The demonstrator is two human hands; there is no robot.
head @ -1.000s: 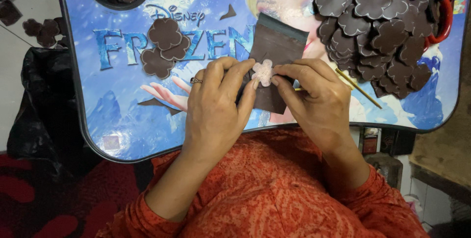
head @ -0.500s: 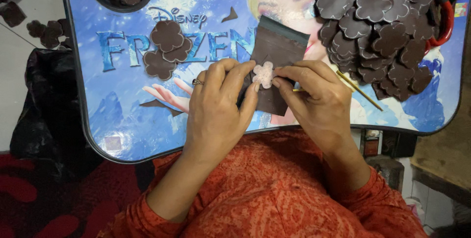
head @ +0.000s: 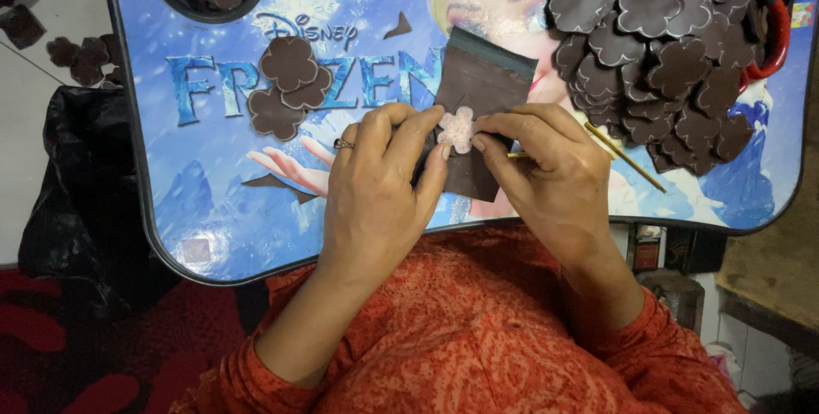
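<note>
Head view: left hand (head: 375, 188) and right hand (head: 550, 175) both pinch a pale flower template (head: 456, 128) flat against a brown sheet (head: 478, 94), fingertips closed on its petals; the sheet lies on the blue lap table (head: 213, 192), left of the pile of brown flower cutouts (head: 657, 30). A yellow pencil (head: 627, 156) pokes out right of the right hand. Risk, as judged: the template could slip on the sheet if either pinch eases, skewing the outline.

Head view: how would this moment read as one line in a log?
left hand: pressing pale flower template onto brown sheet | right hand: on template edge, holding thin stick | right: pile of brown flower cutouts
</note>
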